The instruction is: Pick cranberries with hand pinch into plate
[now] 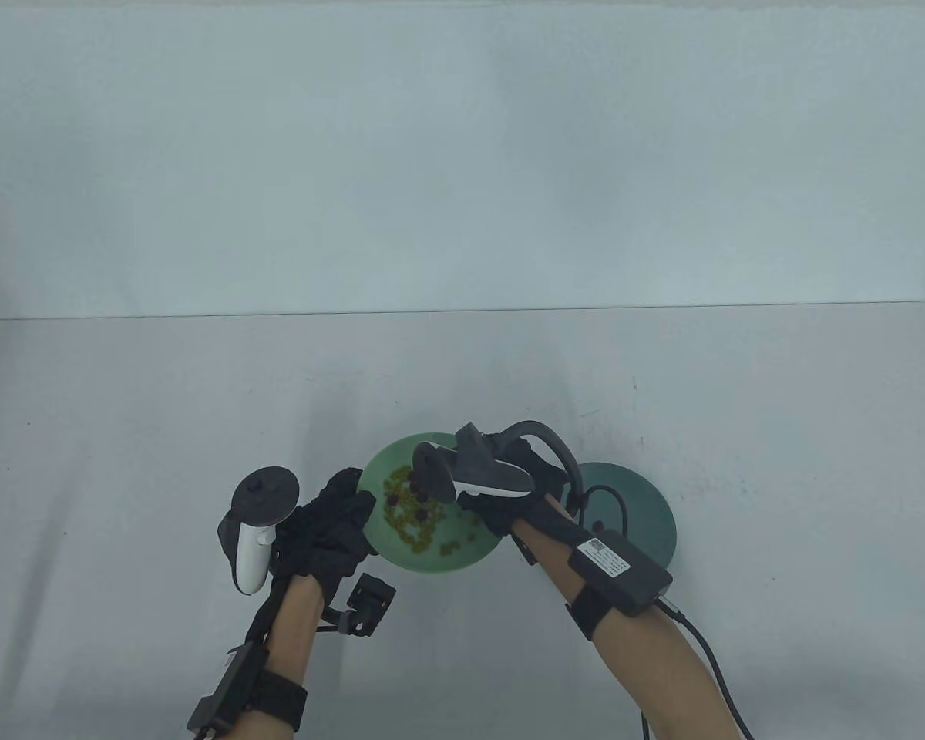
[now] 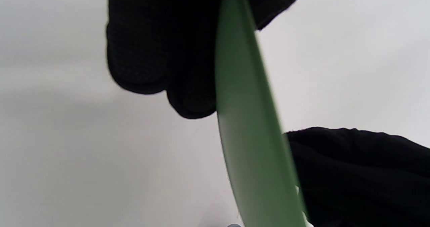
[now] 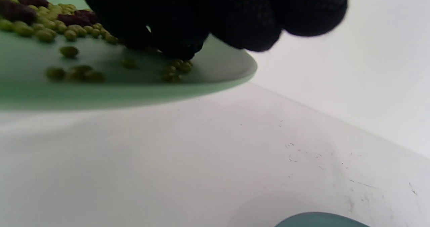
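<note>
Light green round plate [image 1: 401, 559] sits near front centre of white bench [image 1: 123, 432], holding a scatter of small yellow-green beans [image 1: 412, 539] mixed with dark red dried cranberries [image 1: 421, 511]. Left hand [image 1: 331, 524] in black sensor glove grips the plate's left rim; left wrist view shows fingers [image 2: 141, 52] on one side of the green edge [image 2: 248, 126] and the thumb on the other, so this grip is closed on the plate. Plate looks tilted and raised off the bench in right wrist view, with bench surface visible under its rim [image 3: 134, 96]. Right hand [image 1: 509, 505] reaches in over the plate's right side, fingertips [image 3: 178, 48] bunched down among the beans at the plate surface. Cannot tell whether that grip holds a cranberry, contact point hidden by the glove. More cranberries [image 3: 30, 0] lie in the pile to the left of the fingers. Darker teal round plate [image 1: 647, 516] lies flat on the bench just right of the green one, partly hidden by right forearm; its edge [image 3: 319, 219] shows at bottom of right wrist view.
</note>
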`<action>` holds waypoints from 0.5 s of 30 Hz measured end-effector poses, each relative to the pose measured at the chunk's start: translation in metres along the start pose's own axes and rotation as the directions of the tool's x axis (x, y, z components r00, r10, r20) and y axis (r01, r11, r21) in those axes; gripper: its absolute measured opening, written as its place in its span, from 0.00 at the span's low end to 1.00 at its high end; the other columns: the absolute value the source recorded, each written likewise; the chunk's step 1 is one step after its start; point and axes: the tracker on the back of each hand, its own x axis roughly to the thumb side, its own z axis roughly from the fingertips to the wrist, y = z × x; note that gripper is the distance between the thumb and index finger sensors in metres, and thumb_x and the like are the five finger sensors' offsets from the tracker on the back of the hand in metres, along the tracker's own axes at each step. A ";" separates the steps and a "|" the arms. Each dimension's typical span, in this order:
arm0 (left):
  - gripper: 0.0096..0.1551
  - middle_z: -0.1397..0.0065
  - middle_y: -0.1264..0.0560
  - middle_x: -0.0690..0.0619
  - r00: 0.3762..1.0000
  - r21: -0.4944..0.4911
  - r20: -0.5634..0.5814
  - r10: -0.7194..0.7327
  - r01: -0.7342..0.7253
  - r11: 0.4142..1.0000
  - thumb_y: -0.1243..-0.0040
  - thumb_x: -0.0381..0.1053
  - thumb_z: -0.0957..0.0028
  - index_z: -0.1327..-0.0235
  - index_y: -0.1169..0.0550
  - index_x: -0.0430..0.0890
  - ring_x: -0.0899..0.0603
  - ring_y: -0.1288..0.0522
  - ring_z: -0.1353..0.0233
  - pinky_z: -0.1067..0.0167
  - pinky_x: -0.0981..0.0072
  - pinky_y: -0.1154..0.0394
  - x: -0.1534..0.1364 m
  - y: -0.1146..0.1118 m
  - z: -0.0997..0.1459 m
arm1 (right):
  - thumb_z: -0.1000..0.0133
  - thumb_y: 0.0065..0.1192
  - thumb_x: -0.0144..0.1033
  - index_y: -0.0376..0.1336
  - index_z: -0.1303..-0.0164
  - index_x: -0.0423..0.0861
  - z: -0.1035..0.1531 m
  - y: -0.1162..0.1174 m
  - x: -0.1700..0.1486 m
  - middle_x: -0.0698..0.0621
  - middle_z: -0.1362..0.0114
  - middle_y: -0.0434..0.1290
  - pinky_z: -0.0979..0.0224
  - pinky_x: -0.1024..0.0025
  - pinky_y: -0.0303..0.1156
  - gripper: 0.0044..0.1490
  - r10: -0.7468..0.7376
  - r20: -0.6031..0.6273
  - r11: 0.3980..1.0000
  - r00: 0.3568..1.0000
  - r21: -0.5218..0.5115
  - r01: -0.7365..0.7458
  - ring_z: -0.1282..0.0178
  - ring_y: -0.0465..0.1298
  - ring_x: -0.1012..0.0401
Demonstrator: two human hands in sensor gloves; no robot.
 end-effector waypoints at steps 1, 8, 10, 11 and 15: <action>0.34 0.35 0.25 0.38 1.000 0.002 0.002 -0.001 0.001 1.000 0.47 0.42 0.38 0.22 0.40 0.31 0.45 0.12 0.50 0.49 0.58 0.14 0.000 0.000 0.000 | 0.42 0.59 0.56 0.71 0.37 0.48 0.000 0.000 0.000 0.64 0.65 0.78 0.55 0.68 0.81 0.31 0.000 0.002 1.000 1.000 -0.002 0.000 0.67 0.80 0.68; 0.33 0.35 0.25 0.38 0.999 0.000 -0.001 0.037 -0.037 0.999 0.47 0.41 0.37 0.22 0.40 0.31 0.44 0.12 0.50 0.49 0.58 0.15 -0.002 0.002 0.000 | 0.43 0.61 0.54 0.72 0.39 0.47 0.000 -0.002 0.004 0.64 0.66 0.78 0.55 0.68 0.81 0.30 0.001 0.018 1.000 1.000 -0.004 -0.001 0.68 0.80 0.68; 0.33 0.35 0.25 0.38 0.999 -0.001 -0.001 0.036 -0.036 0.999 0.47 0.42 0.37 0.22 0.40 0.31 0.44 0.12 0.50 0.49 0.58 0.15 -0.002 0.003 0.000 | 0.43 0.61 0.54 0.72 0.40 0.47 -0.001 -0.002 0.004 0.64 0.66 0.78 0.55 0.69 0.81 0.29 -0.014 0.023 1.000 1.000 0.005 0.014 0.67 0.80 0.68; 0.33 0.35 0.25 0.38 0.999 0.000 -0.001 0.034 -0.034 0.999 0.47 0.41 0.37 0.22 0.40 0.31 0.44 0.12 0.50 0.49 0.58 0.15 -0.001 0.003 0.000 | 0.43 0.62 0.53 0.72 0.40 0.47 -0.001 -0.002 0.004 0.64 0.66 0.78 0.55 0.68 0.81 0.29 -0.018 0.022 1.000 1.000 0.004 0.018 0.68 0.80 0.68; 0.33 0.35 0.25 0.38 1.000 0.000 -0.002 0.023 -0.023 1.000 0.47 0.42 0.37 0.22 0.40 0.31 0.45 0.12 0.50 0.49 0.58 0.14 -0.002 0.003 0.000 | 0.43 0.62 0.53 0.73 0.40 0.47 -0.001 -0.002 0.004 0.64 0.66 0.78 0.55 0.69 0.81 0.29 -0.018 0.023 1.000 1.000 0.003 0.018 0.68 0.80 0.68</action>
